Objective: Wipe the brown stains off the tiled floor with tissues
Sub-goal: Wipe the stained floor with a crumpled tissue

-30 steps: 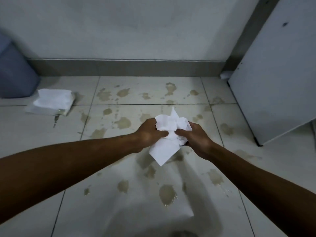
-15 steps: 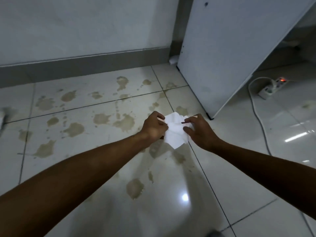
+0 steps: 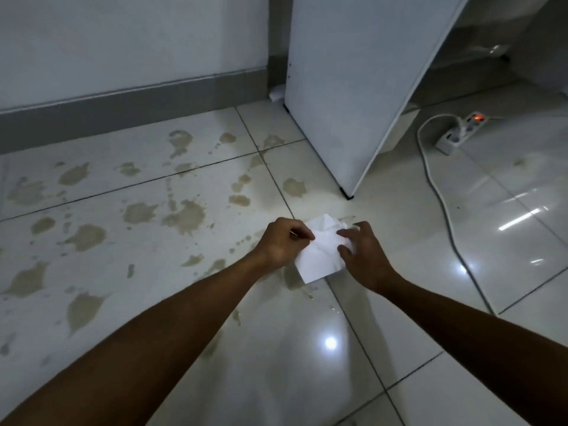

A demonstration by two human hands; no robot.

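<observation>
Above stained floor (image 3: 92, 241): both hands pinch tissue (image 3: 319, 256).

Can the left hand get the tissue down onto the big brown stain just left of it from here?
Probably yes. The left hand grips the tissue together with the right hand, and the big stain lies on open tiled floor to its left with nothing between them; the right hand would need to let go.
</observation>
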